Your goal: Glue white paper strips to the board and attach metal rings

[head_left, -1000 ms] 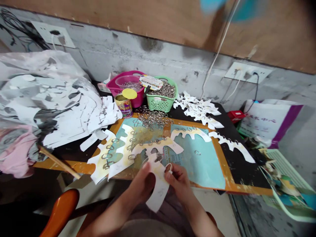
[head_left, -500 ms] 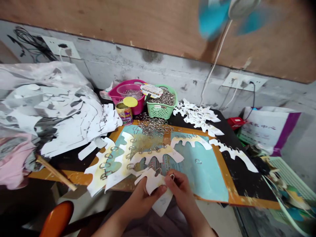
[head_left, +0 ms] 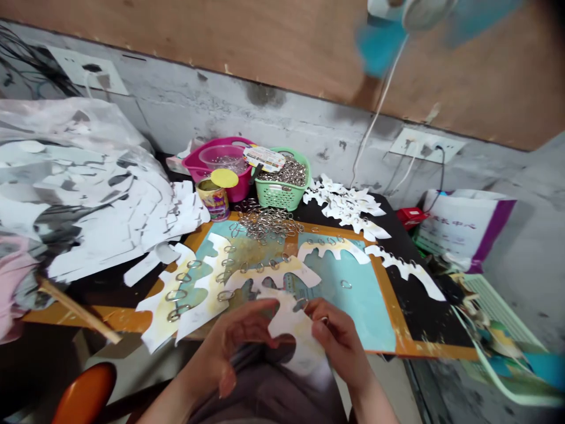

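Between my hands is a white paper cut-out (head_left: 293, 330), gripped by my left hand (head_left: 233, 341) along its upper left edge. My right hand (head_left: 338, 341) pinches its right edge, with a small metal ring (head_left: 324, 320) at the fingertips. Another ring (head_left: 300, 304) hangs on the paper's top edge. Just beyond my hands, several ringed paper cut-outs (head_left: 265, 277) lie on a teal-and-orange painted board (head_left: 353, 312). A heap of metal rings (head_left: 269, 224) sits at the board's far edge. A green basket of rings (head_left: 278, 191) stands behind it.
A pink basin (head_left: 194, 160) and a tin with a yellow lid (head_left: 213, 201) stand at the back. White cut-outs (head_left: 346, 206) lie on the black tabletop (head_left: 424, 306). Paper scraps on plastic (head_left: 88, 194) bank up on the left. A blue fan (head_left: 384, 50) hangs above.
The held cut-out has swung lower toward my lap, and my left fingers now lie higher across it. The whole view has drifted slightly left.
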### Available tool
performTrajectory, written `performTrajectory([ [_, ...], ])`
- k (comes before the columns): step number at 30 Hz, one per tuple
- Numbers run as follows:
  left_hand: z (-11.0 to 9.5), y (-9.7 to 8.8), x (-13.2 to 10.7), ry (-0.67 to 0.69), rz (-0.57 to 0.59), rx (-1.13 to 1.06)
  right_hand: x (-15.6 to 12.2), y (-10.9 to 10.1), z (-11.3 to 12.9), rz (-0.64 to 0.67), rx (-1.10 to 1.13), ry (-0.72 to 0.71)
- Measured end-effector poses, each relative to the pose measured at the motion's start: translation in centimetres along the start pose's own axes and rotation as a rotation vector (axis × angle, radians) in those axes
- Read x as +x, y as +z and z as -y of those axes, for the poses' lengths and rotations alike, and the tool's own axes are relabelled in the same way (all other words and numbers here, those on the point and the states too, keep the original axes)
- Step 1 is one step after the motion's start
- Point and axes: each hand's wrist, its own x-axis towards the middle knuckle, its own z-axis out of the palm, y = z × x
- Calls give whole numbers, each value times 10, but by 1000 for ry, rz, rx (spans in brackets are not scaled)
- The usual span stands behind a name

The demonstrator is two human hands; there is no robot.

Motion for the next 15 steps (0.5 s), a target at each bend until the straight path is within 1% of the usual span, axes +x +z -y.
performTrajectory([
  [1,0,0,-1,16,60,31,1,-5,2,19,8,-8],
  [2,1,0,-2,23,71,86,2,-9,5,35,15,-2],
  [3,1,1,-2,24,41,156,4,-13,9,38,23,16],
  [4,2,2,-3,18,-27,229,6,-17,13,19,32,39],
  [6,1,3,-4,14,-156,351,12,-29,21,-55,39,61],
  [8,-1,3,-4,38,-228,404,26,-47,28,-138,6,44],
  [9,-1,2,-3,46,-231,410,37,-59,30,-171,-26,29],
  [11,0,-1,-1,37,-213,381,67,-88,32,-224,-136,-25],
  [14,10,-10,3,-3,-229,314,127,-140,26,-286,-308,-101],
  [15,14,-14,3,-5,-235,314,148,-159,22,-300,-341,-67],
])
